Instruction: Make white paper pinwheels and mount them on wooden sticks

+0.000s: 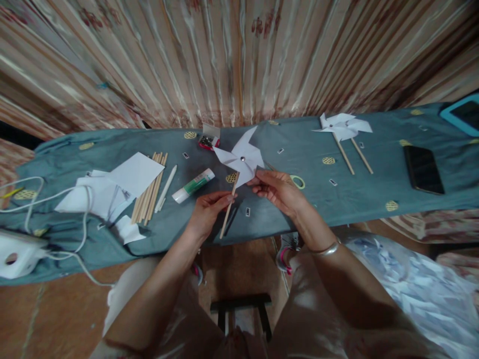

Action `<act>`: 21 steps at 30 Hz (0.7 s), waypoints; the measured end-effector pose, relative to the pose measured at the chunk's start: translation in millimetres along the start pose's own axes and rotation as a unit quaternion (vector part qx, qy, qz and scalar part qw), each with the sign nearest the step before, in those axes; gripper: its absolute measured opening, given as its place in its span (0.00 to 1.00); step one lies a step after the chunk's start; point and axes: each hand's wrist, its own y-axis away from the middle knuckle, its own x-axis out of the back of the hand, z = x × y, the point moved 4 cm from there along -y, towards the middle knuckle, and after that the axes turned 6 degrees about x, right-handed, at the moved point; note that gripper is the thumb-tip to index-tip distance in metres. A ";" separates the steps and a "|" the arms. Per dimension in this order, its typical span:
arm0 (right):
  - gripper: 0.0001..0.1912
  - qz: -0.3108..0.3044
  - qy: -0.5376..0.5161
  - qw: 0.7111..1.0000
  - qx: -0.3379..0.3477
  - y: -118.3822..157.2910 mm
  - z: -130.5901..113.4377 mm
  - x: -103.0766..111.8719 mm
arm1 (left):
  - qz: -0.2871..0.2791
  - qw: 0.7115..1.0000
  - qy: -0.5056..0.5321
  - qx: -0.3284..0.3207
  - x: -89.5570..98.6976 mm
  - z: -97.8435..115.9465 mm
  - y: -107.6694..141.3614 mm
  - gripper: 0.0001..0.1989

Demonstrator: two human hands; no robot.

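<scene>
The white paper pinwheel (245, 147) was held over the middle of the table (307, 194), its round metal pin head (243, 159) facing up and one blade pointing toward the curtain (239, 65). Below it the wooden stick (226, 219) slanted, its long axis running from the paper toward the near edge and slightly left; whether the two were joined could not be told. The left hand (204, 214) pinched the stick between its fingers; the right hand (280, 192) had its fingers closed on the lower right blade, their tips partly hidden. Just left lay a glue stick (193, 186), its green-and-white label too blurred to read, and behind it a red box (208, 141) of pins. Scissors (298, 181) were mostly covered by the right hand. Farther out, two finished pinwheels (346, 125) pointed their sticks nearward, and a blue-rimmed tablet (457, 115) was cut off at the right edge.
</scene>
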 end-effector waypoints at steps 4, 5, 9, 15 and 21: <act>0.22 0.010 0.024 0.998 0.051 -0.7 -16.9 11.8 | 0.000 1.000 0.013 0.009 1.7 1.7 0.3 0.21; 0.23 0.022 0.022 0.997 0.071 -1.9 -21.7 16.9 | -0.005 1.000 0.010 0.014 1.5 1.5 0.7 0.21; 0.20 0.094 0.032 0.985 0.143 -9.0 -32.6 37.7 | -0.033 0.999 -0.011 0.038 -1.3 0.1 3.2 0.19; 0.17 0.105 0.069 0.978 0.165 -16.2 -24.1 36.5 | -0.058 0.996 -0.037 0.062 -5.7 -2.9 5.7 0.16; 0.14 0.084 0.045 0.984 0.153 -15.2 -20.1 29.7 | -0.065 0.996 -0.048 0.050 -7.2 -2.1 6.2 0.14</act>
